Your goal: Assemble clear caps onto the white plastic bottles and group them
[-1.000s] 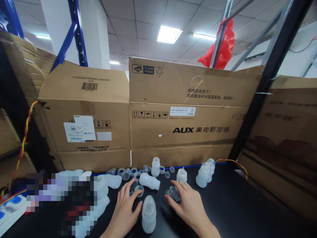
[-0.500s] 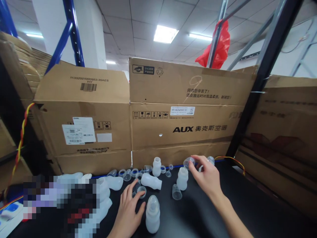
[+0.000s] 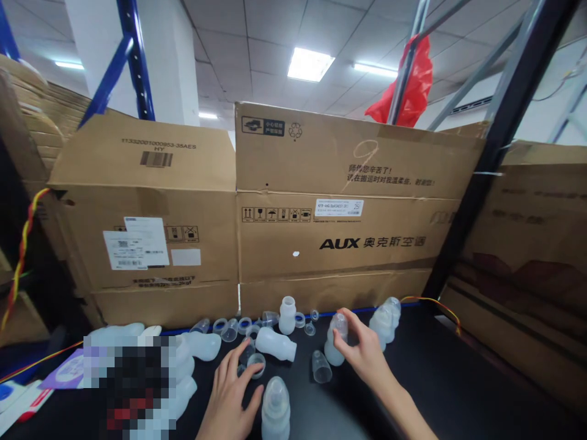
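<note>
The right grip is closed on a clear cap, pinched between thumb and finger; the cap sits over the top of an upright bottle; a loose cap lies just beside it; the left grip is open, fingers spread, one fingertip at a ring; between both grips stands a front bottle; beyond, a tipped bottle lies on the counter.
</note>
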A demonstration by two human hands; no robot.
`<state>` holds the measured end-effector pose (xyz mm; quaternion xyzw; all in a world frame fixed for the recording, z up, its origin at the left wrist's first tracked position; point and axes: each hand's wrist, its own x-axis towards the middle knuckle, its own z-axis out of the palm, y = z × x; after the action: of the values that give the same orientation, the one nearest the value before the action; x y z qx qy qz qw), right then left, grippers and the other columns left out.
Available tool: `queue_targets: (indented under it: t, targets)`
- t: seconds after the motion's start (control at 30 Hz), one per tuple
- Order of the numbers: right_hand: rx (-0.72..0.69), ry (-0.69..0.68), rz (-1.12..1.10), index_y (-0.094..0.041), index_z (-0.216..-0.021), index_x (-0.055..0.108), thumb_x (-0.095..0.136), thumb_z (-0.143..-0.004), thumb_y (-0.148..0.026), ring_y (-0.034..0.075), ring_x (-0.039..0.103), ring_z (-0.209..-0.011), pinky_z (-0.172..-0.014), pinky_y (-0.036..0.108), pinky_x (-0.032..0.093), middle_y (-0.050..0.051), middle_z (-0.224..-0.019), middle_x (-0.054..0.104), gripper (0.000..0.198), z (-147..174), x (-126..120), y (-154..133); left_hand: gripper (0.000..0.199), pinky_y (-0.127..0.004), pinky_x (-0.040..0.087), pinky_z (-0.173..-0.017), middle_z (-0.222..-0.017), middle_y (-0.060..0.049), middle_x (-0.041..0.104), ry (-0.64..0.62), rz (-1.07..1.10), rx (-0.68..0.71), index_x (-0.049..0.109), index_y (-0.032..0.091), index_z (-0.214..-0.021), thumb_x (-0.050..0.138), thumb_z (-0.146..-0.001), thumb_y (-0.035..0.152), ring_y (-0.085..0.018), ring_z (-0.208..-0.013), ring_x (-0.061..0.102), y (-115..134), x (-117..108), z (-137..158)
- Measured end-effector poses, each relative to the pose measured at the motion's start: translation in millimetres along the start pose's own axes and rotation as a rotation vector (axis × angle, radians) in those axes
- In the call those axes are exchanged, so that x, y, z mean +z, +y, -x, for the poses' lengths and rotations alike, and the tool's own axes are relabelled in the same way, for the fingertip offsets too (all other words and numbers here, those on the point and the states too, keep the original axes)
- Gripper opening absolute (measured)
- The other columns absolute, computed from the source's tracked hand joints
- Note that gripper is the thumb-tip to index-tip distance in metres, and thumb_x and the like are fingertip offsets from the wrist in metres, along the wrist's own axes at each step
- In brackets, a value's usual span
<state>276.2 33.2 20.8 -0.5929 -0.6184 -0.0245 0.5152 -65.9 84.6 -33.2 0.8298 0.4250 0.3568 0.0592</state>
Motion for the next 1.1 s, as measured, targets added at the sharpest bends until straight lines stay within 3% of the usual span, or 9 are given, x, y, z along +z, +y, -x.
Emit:
queue_targets:
  t: [0.3,0.53,0.63,0.7,0.77,0.87,0.93,1.0,1.1]
  targets:
    - [0.065,0.029,0.020,-0.019,-0.139,0.059,0.058,-0.101,-0.052,0.029,0.073,-0.116,-0.102,0.044,0.061,0.011,-0.133,0.072,0.050,11,5,8,0.033,-0.064,0.049,-0.111,-0.160,-0.005,0.046,-0.056,-0.004,0.006,0.074,0.038,-0.119,0.063,-0.091,0.024,-0.034,-0.146,0.045,-3,-5,0]
    - [0.139,0.146,0.112,-0.018,-0.162,0.030,0.058,-0.102,-0.059,0.038,0.068,-0.123,-0.103,0.060,0.056,0.020,-0.144,0.063,0.078,1,-13,8,0.040,-0.066,0.046,-0.116,-0.162,-0.006,0.042,-0.066,0.043,-0.013,0.070,0.037,-0.125,0.061,-0.091,0.019,-0.034,-0.148,0.043,5,-11,0]
    - [0.013,0.294,0.209,-0.015,-0.151,0.045,0.058,-0.102,-0.056,0.039,0.054,-0.138,-0.114,0.061,0.046,0.022,-0.149,0.054,0.065,0,-20,-9,0.048,-0.068,0.045,-0.117,-0.165,-0.008,0.036,-0.044,0.071,-0.027,0.063,0.037,-0.137,0.060,-0.092,0.020,-0.035,-0.150,0.040,5,-10,-1]
    - [-0.061,0.322,0.261,-0.019,-0.134,0.058,0.055,-0.105,-0.049,0.033,0.062,-0.125,-0.108,0.054,0.051,0.017,-0.131,0.063,0.042,6,-19,-27,0.045,-0.068,0.044,-0.118,-0.163,-0.009,0.038,-0.023,0.102,-0.039,0.063,0.037,-0.139,0.059,-0.096,0.024,-0.036,-0.150,0.041,8,-15,-3]
    - [-0.068,0.229,0.270,-0.025,-0.120,0.065,0.055,-0.106,-0.044,0.026,0.070,-0.101,-0.088,0.042,0.058,0.009,-0.111,0.068,0.026,16,-13,-44,0.036,-0.064,0.045,-0.118,-0.156,-0.009,0.046,0.007,0.170,-0.051,0.064,0.037,-0.135,0.054,-0.101,0.030,-0.033,-0.147,0.046,12,-23,-5]
    - [0.053,-0.117,0.312,-0.024,-0.123,0.065,0.058,-0.104,-0.045,0.029,0.072,-0.094,-0.076,0.040,0.059,0.010,-0.116,0.068,0.030,31,2,-60,0.038,-0.052,0.054,-0.111,-0.136,-0.009,0.061,0.047,0.339,-0.031,0.055,0.035,-0.143,0.044,-0.106,0.042,-0.028,-0.128,0.063,16,-37,-2]
    - [0.128,-0.323,0.327,-0.021,-0.121,0.067,0.060,-0.101,-0.039,0.033,0.072,-0.099,-0.081,0.045,0.060,0.012,-0.119,0.067,0.028,37,10,-64,0.052,-0.045,0.060,-0.099,-0.121,-0.009,0.068,0.037,0.396,0.040,0.047,0.031,-0.148,0.050,-0.102,0.055,-0.026,-0.108,0.070,19,-42,3]
    - [0.121,-0.430,0.286,-0.024,-0.115,0.070,0.062,-0.098,-0.030,0.030,0.071,-0.101,-0.088,0.043,0.060,0.009,-0.114,0.069,0.020,40,14,-65,0.063,-0.040,0.063,-0.089,-0.109,-0.007,0.072,-0.009,0.347,0.121,0.053,0.029,-0.140,0.068,-0.089,0.062,-0.026,-0.094,0.072,24,-41,6]
    - [0.085,-0.555,0.062,-0.030,-0.128,0.066,0.064,-0.098,-0.029,0.024,0.069,-0.112,-0.101,0.036,0.056,0.005,-0.123,0.069,0.030,40,10,-69,0.050,-0.030,0.064,-0.074,-0.098,-0.004,0.076,-0.076,0.252,0.206,0.065,0.029,-0.119,0.079,-0.080,0.058,-0.023,-0.083,0.074,39,-34,6]
